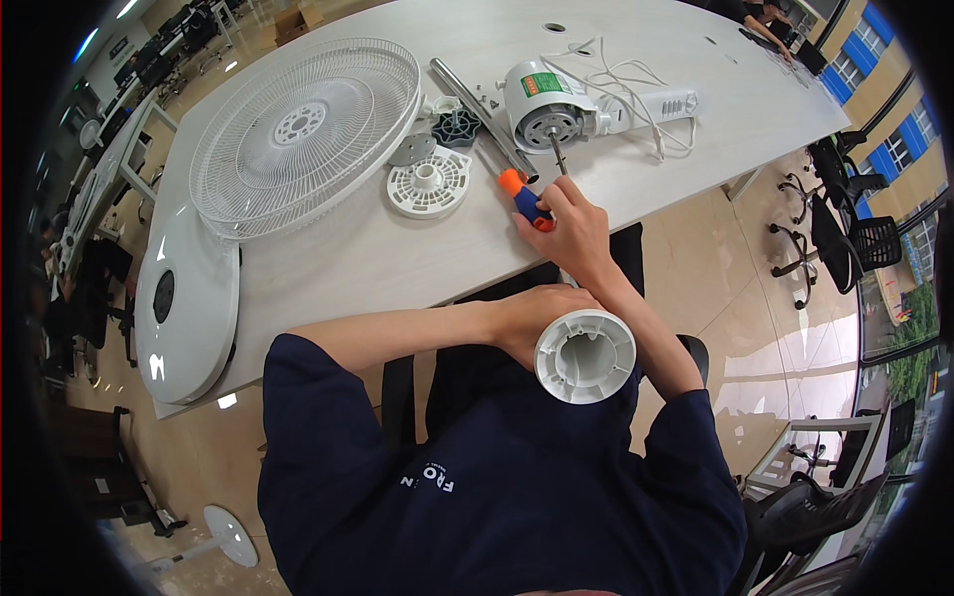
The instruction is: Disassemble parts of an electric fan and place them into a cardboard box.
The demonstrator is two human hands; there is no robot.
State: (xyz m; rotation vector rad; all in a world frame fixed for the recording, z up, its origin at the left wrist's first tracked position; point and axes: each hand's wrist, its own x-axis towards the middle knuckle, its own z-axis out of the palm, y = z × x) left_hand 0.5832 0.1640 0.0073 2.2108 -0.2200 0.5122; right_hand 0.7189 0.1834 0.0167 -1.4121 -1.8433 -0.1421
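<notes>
by the smooth pale tabletop, left hand grips hollow white cylinder.

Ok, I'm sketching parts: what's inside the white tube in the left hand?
Inside the white tube, ribs and a curved wall surround a hollow; its deepest part is hidden from view.

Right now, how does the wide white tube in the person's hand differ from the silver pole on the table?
The wide white tube looks thick; the silver pole is much thinner and shiny. The wide white tube is held in the left hand, while the silver pole lies on the table. The tube shows its open end; the pole shows mostly its side. Both look rounded.
</notes>
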